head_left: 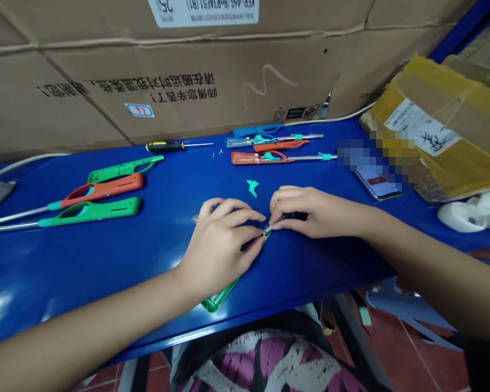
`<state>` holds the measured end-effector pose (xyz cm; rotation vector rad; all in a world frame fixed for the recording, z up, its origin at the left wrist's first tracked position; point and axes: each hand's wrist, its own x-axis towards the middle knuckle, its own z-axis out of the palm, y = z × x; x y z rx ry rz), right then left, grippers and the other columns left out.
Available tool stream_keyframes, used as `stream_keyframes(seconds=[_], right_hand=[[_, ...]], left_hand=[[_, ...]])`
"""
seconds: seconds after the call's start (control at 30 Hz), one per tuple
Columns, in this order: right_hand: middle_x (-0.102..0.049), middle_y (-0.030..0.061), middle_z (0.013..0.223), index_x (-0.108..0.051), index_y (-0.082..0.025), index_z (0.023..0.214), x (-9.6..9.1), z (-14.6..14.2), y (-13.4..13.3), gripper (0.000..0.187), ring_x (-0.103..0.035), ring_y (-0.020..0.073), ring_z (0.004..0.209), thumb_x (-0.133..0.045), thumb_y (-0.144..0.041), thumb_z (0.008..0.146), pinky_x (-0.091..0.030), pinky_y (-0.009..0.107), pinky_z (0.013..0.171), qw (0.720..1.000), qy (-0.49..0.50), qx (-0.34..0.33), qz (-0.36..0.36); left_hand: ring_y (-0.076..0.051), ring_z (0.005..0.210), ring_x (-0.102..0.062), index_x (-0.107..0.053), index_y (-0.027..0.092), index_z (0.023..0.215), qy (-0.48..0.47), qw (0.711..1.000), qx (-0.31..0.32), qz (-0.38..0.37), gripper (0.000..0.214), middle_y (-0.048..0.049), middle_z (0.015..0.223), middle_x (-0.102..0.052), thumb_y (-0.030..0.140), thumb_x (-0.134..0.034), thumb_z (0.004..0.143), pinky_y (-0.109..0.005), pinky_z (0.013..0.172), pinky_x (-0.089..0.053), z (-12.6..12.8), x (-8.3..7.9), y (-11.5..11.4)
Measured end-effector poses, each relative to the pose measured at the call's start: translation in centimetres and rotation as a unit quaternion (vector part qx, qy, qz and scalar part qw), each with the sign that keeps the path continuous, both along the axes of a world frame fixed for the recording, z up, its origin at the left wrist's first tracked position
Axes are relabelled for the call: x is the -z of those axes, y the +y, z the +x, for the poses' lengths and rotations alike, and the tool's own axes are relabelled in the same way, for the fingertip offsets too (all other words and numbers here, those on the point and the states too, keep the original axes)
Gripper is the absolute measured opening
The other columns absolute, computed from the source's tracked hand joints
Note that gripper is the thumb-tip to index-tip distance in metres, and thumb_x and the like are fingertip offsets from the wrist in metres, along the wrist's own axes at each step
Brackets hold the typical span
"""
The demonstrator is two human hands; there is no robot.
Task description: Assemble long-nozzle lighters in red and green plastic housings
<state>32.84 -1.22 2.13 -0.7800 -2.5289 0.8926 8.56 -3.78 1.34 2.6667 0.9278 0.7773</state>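
Observation:
My left hand (pixel 225 242) is closed over a green lighter casing half (pixel 213 302), whose lower end sticks out below the palm on the table. Its thumb and index finger pinch near the casing's far end. There, between both hands' fingertips, shows a small silvery metal part (pixel 268 230). My right hand (pixel 308 211) pinches this part from the right with thumb and fingers. A small clear piece (pixel 195 219) pokes out left of my left hand. Just beyond the hands lies a teal plastic trigger (pixel 252 188). Most of the green casing is hidden under my left hand.
Lighters in green (pixel 102 211) and orange (pixel 106 188) lie left, beside a green casing half (pixel 122 169). Opened blue (pixel 245 141) and orange (pixel 245 158) lighters lie behind, near a screwdriver (pixel 167 146). A phone (pixel 378 177) and taped box (pixel 441 141) stand right; cardboard (pixel 228 60) backs the table.

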Motion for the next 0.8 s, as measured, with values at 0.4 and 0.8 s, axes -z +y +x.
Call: stream_keyframes(seconds=[0.4,0.8], right_hand=[[-0.067,0.0074,0.095,-0.072,-0.016,0.096,0.2,0.6,-1.0,0.018,-0.059,0.0182,0.097,-0.057,-0.025,0.101,-0.047,0.033,0.09,1.0,-0.007,0.02,0.018],[-0.066,0.007,0.096,-0.072,-0.015,0.098,0.5,0.6,-1.2,0.017,-0.058,0.0175,0.095,-0.057,-0.022,0.1,-0.046,0.031,0.088,0.999,-0.01,0.025,0.039]], left_hand=[[-0.022,0.105,-0.069,-0.077,0.022,0.094,0.007,0.999,0.03,0.013,0.016,-0.001,0.112,-0.078,0.027,-0.063,0.098,-0.046,0.097,-0.038,0.0,0.6,-0.4],[-0.021,0.098,-0.068,-0.069,0.022,0.119,0.067,0.995,0.042,-0.057,0.026,0.0001,0.108,-0.077,0.03,-0.07,0.094,-0.039,0.089,-0.037,-0.5,-0.2,0.2]])
